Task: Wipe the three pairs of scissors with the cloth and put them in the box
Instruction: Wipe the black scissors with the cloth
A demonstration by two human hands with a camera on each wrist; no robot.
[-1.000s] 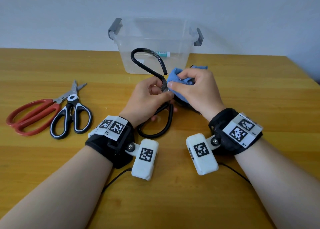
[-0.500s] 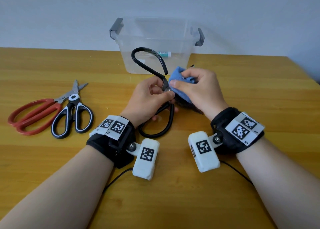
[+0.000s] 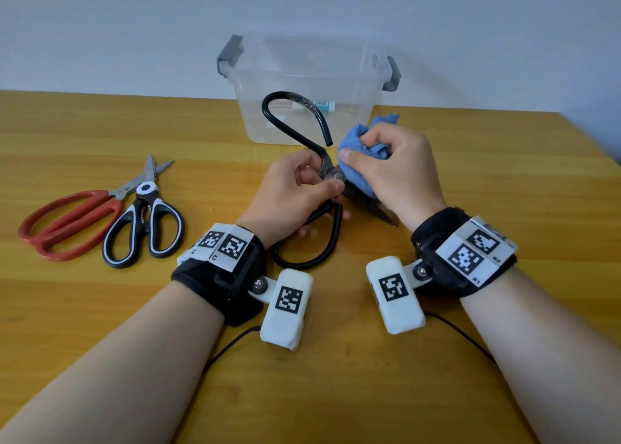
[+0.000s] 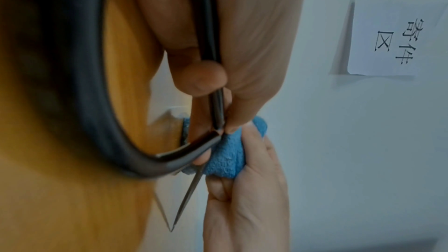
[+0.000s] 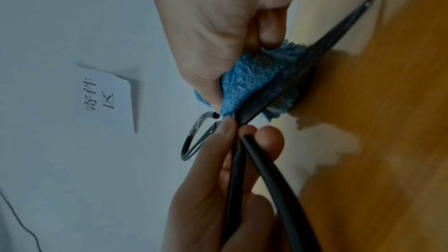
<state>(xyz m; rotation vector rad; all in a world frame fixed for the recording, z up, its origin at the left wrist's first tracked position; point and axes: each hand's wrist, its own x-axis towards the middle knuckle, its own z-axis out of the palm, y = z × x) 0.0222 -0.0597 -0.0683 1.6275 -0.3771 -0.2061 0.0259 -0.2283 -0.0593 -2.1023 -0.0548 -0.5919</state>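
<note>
My left hand (image 3: 302, 188) grips the black scissors (image 3: 292, 114) at the pivot, one big loop handle standing up and the other (image 3: 319, 252) low over the table. My right hand (image 3: 386, 168) holds the bunched blue cloth (image 3: 356, 144) wrapped around the blades just past the pivot; the blade tip (image 3: 389, 220) pokes out toward my right wrist. In the right wrist view the cloth (image 5: 247, 81) presses on the dark blades (image 5: 315, 55). The left wrist view shows the cloth (image 4: 225, 156) and the blade tip (image 4: 181, 208). Red scissors (image 3: 67, 221) and black-and-white scissors (image 3: 144, 221) lie at left.
A clear plastic box (image 3: 309, 83) with grey latch handles stands at the back of the wooden table (image 3: 336, 393), just behind my hands. It holds a small labelled item (image 3: 322, 105). A grey wall rises behind, with a paper note (image 4: 387, 41) on it.
My right hand with the cloth has shifted along the blades near the pivot, and the cloth's far corner shows again. The left hand keeps the same grip; the other scissors have not moved.
</note>
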